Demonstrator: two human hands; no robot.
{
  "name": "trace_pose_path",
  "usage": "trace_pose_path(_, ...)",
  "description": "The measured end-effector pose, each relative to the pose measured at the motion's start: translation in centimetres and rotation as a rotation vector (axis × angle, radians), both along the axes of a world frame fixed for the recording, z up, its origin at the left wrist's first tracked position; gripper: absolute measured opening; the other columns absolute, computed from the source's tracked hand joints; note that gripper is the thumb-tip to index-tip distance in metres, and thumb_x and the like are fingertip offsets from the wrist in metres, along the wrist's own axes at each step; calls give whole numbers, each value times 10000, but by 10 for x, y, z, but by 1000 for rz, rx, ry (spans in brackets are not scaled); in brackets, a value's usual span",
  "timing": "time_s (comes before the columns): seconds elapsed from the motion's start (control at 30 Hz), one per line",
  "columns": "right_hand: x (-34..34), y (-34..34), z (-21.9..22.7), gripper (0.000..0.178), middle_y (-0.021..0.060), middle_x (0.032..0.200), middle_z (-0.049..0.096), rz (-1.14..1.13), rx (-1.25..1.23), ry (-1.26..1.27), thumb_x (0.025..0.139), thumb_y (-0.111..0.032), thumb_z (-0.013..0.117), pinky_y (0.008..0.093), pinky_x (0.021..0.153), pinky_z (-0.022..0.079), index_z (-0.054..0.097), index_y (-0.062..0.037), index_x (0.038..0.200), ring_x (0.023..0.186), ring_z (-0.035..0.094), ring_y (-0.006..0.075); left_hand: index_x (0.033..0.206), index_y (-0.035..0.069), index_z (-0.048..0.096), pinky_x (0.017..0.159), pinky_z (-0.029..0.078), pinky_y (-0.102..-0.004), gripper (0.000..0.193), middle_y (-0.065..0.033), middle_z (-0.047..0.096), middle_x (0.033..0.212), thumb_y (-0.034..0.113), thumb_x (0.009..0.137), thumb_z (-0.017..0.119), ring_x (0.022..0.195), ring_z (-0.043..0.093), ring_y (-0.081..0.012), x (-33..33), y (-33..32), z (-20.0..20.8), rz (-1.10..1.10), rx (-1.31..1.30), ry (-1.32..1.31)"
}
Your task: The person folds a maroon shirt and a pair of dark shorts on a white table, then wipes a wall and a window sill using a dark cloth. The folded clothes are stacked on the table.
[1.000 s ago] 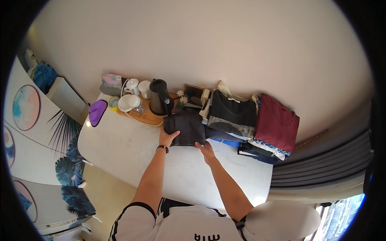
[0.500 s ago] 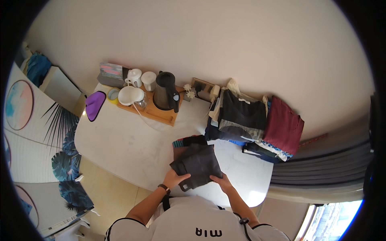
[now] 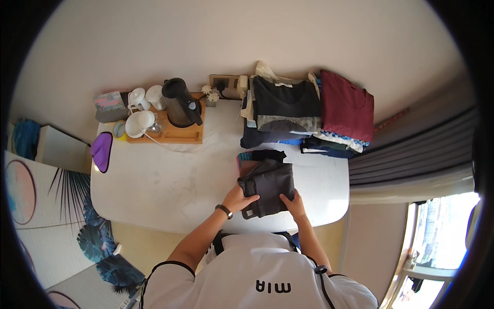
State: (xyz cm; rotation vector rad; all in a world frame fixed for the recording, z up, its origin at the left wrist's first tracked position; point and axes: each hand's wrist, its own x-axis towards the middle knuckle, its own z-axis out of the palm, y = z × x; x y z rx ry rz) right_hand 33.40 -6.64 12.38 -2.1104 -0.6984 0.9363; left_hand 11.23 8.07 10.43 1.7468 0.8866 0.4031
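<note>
Over the near side of the white surface, clasping a dark folded garment between the fingers of left hand and right hand, partly covering a pinkish folded cloth. Apparently steadying or positioning it; next, calls for level support, folds kept together.

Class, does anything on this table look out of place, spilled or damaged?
Nothing looks spilled or damaged. One oddity: a white cord trails in a loose curve off the tray onto the table, untidy compared with the stacked clothes.
</note>
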Motion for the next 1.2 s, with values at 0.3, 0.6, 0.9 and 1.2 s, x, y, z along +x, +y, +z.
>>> trace_pose_path(0.3,-17,-25,34,647,180,1278,527,202,214,-925,739,-115,736,470,1005,415,512,-55,1343,1170,502,377,1195,-39,528,782,535,-364,551,-168,652,941,237,800,794,896,657,-277,4,-29,-12,358,57,-49)
trace_pose_path(0.6,-87,-3,29,1000,405,1413,385,551,-268,-1018,778,-613,665,573,1101,275,390,99,1425,1352,319,542,1114,2,527,711,529,-353,416,-131,670,927,97,795,775,778,652,-247,13,-50,5,276,196,-32)
trace_pose_path(0.9,-57,-6,-15,526,300,1198,594,365,-3,-1027,799,-202,641,469,945,462,549,74,1238,1158,537,446,1172,15,509,834,490,-423,459,-171,623,1056,32,778,745,978,599,-341,7,-51,5,229,378,48)
trace_pose_path(1.2,-1,-21,1,225,151,938,680,-431,464,493,899,-134,539,398,737,537,627,28,1028,819,665,276,1378,30,418,1012,372,-496,794,-198,463,1382,195,709,813,1254,444,-381,26,-57,27,-53,704,59)
